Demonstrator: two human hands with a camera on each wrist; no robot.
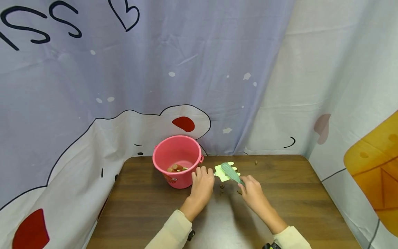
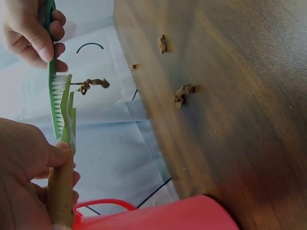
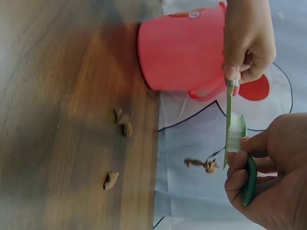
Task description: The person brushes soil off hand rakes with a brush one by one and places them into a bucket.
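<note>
My left hand (image 1: 202, 183) grips the wooden handle (image 2: 61, 191) of a small garden fork with a light green, pronged head (image 1: 221, 173). In my right hand (image 1: 252, 190) is a green brush (image 1: 230, 172), held by its handle. Its white bristles (image 2: 58, 91) press against the flat of the fork's head. At the prong tips a shrivelled brown scrap (image 3: 204, 164) shows off the table, with a thin stem reaching to the fork. Both tools are held above the wooden table (image 1: 149, 214), to the right of a pink bucket (image 1: 186, 180).
Inside the bucket lie several wooden-handled items (image 1: 176, 167). Dried brown scraps (image 2: 183, 95) lie on the table beneath the hands, and a small bit (image 1: 256, 162) sits near the far edge. A printed curtain (image 1: 230, 86) hangs right behind the table.
</note>
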